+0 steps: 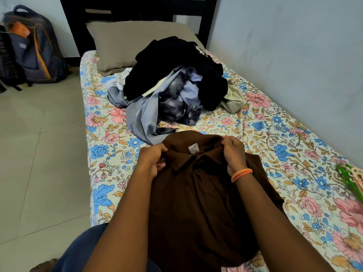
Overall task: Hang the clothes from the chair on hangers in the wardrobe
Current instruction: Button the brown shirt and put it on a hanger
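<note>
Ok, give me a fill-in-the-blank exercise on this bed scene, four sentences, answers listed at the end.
1. Both hands, the left hand and the right hand, grip the collar of a ____ shirt.
2. The orange bands sit on the ____ wrist.
3. The pile of clothes lies on the bed, just in front of the ____.
4. The green hanger lies on the sheet printed with ____.

Missing words: brown; right; pillow; flowers
</note>
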Demonstrator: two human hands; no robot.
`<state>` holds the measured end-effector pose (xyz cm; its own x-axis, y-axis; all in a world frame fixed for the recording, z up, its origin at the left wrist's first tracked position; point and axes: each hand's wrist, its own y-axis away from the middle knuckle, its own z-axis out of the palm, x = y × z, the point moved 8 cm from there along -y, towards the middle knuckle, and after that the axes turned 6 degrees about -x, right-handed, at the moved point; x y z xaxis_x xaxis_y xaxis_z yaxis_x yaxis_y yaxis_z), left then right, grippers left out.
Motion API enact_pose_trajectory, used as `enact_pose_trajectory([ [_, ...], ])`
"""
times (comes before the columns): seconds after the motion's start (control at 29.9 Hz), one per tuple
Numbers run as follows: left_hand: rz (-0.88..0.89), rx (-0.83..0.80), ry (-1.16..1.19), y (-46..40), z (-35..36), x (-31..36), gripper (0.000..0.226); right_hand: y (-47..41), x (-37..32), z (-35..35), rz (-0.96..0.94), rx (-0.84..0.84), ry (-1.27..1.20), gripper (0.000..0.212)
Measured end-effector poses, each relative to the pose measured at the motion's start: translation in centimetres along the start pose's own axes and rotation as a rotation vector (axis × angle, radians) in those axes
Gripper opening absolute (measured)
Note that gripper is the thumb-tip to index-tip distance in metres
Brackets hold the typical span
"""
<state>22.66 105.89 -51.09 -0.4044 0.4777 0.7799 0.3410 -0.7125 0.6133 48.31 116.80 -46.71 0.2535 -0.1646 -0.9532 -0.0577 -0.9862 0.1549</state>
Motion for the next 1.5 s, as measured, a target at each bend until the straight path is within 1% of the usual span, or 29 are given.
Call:
enact_pose_trajectory([
  [0.03, -0.075, -0.083, 0.07, 0.4, 0.4, -0.2, 0.009, -0.1, 0.1, 0.0, 0.004, -0.023, 0.01, 0.022],
  [0.1, -0.135, -0.182, 0.157, 1.3, 0.9, -0.1, 0.008, 0.0, -0.2, -0.1, -0.008, -0.049, 0.048, 0.023],
  [0.17, -0.125, -0.19, 0.192, 1.8, 1.2, -0.1, 0.009, 0.3, -0.7, -0.4, -0.025, -0.034, 0.051, 0.022],
  [0.2, -0.09, -0.161, 0.168, 2.0, 1.2, 0.1, 0.009, 0.4, -0.7, -0.6, -0.021, -0.017, 0.026, 0.024],
  [0.23, -0.014, -0.092, 0.072, 2.1, 0.9, 0.5, 0.01, 0.5, -0.6, -0.7, -0.004, -0.01, -0.012, 0.025],
  [0.3, 0.208, 0.049, -0.305, 2.4, 0.4, 2.2, 0.016, 0.8, -0.3, -0.5, 0.051, -0.029, -0.093, 0.023],
  [0.37, 0.361, 0.083, -0.674, 3.2, 1.2, 3.2, 0.019, 1.0, -0.3, 0.2, 0.075, -0.092, -0.126, 0.021],
  [0.43, 0.455, 0.138, -0.978, 3.7, 1.8, 3.5, 0.016, 0.9, -0.6, 0.3, 0.062, -0.123, -0.085, 0.021],
  [0.47, 0.472, 0.183, -1.118, 4.0, 2.0, 3.6, 0.019, 0.9, -0.9, 0.0, 0.041, -0.116, -0.044, 0.021],
  [0.53, 0.424, 0.237, -1.253, 3.6, 1.8, 3.0, 0.029, 0.7, -1.4, -0.5, -0.041, -0.084, 0.087, 0.021],
  [0.57, 0.388, 0.234, -1.273, 3.4, 1.6, 2.7, 0.03, 0.7, -1.7, -0.8, -0.102, -0.073, 0.167, 0.023],
  [0.64, 0.376, 0.212, -1.355, 3.2, 1.6, 2.2, 0.031, 0.6, -2.0, -0.9, -0.225, -0.077, 0.362, 0.024],
  [0.7, 0.368, 0.185, -1.448, 3.2, 1.8, 2.0, 0.032, 0.7, -1.8, -0.7, -0.311, -0.136, 0.502, 0.013],
  [0.74, 0.361, 0.184, -1.457, 3.2, 1.7, 2.1, 0.031, 0.8, -1.7, -0.6, -0.34, -0.175, 0.543, 0.012],
  [0.8, 0.333, 0.188, -1.45, 3.2, 1.6, 2.0, 0.028, 1.1, -1.6, -0.2, -0.403, -0.259, 0.647, 0.017],
  [0.9, 0.271, 0.209, -1.423, 3.2, 1.3, 1.8, 0.031, 1.3, -1.1, 0.8, -0.462, -0.383, 0.768, 0.017],
  [0.97, 0.252, 0.184, -1.353, 3.0, 1.2, 1.5, 0.03, 1.4, -0.9, 1.2, -0.455, -0.38, 0.786, 0.018],
  [1.04, 0.257, 0.167, -1.281, 2.9, 1.2, 1.6, 0.023, 1.3, -1.3, 1.2, -0.467, -0.299, 0.817, 0.021],
  [1.1, 0.337, 0.233, -1.234, 3.2, 1.0, 2.5, 0.014, 1.2, -2.1, 0.6, -0.472, -0.187, 0.827, 0.026],
  [1.14, 0.414, 0.29, -1.201, 3.7, 0.9, 3.3, 0.011, 0.9, -2.5, -0.1, -0.458, -0.123, 0.798, 0.027],
  [1.2, 0.582, 0.403, -1.14, 5.1, 0.9, 5.0, 0.014, 0.5, -3.0, -1.6, -0.421, -0.019, 0.693, 0.027],
  [1.27, 0.714, 0.482, -1.146, 6.2, 1.3, 6.0, 0.015, 0.5, -3.6, -1.9, -0.442, 0.0, 0.642, 0.021],
  [1.3, 0.729, 0.488, -1.143, 6.3, 1.4, 6.1, 0.014, 0.7, -4.0, -1.6, -0.48, -0.029, 0.631, 0.015],
  [1.37, 0.658, 0.461, -1.095, 5.8, 0.7, 5.6, 0.012, 1.0, -4.8, -1.1, -0.538, -0.116, 0.605, 0.003],
  [1.4, 0.603, 0.443, -1.068, 5.4, 0.2, 5.1, 0.01, 0.9, -4.9, -1.1, -0.535, -0.158, 0.608, 0.004],
  [1.5, 0.488, 0.399, -1.051, 4.8, -0.7, 3.9, 0.007, 0.2, -4.0, -1.5, -0.448, -0.254, 0.659, 0.017],
])
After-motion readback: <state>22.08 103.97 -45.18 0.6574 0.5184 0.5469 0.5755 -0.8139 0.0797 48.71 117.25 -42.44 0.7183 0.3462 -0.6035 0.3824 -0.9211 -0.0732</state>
